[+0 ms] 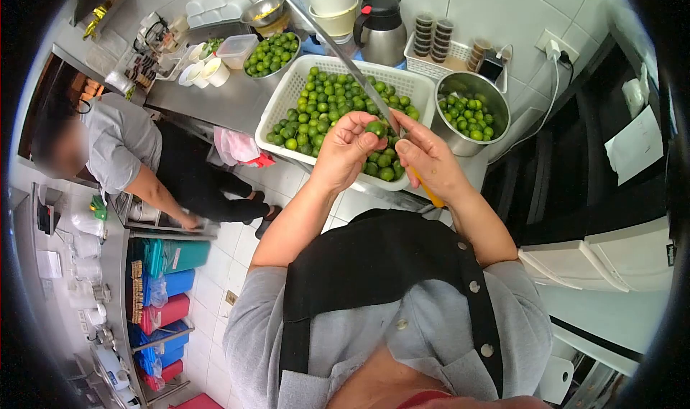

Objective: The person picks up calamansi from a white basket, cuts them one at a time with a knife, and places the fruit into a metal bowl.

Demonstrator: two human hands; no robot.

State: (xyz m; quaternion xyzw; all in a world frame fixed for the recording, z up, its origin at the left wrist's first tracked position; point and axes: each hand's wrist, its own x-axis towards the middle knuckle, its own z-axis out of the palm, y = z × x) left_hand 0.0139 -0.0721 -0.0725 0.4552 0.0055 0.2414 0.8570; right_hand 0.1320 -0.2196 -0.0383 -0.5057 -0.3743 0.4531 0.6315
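Note:
Above a white basket full of green limes, my left hand is closed on one lime, pinched between thumb and fingers. My right hand is wrapped round a long knife with a yellow-orange handle. The blade rises to the upper left, its lower part beside the lime. To the right of the basket stands a steel pot holding more limes. A metal bowl of limes is behind the basket on the left.
A co-worker bends at the left, near shelves with coloured bins. Behind the basket stand a thermos, white tubs and a tray with stacked small cups. A white cable hangs at the right.

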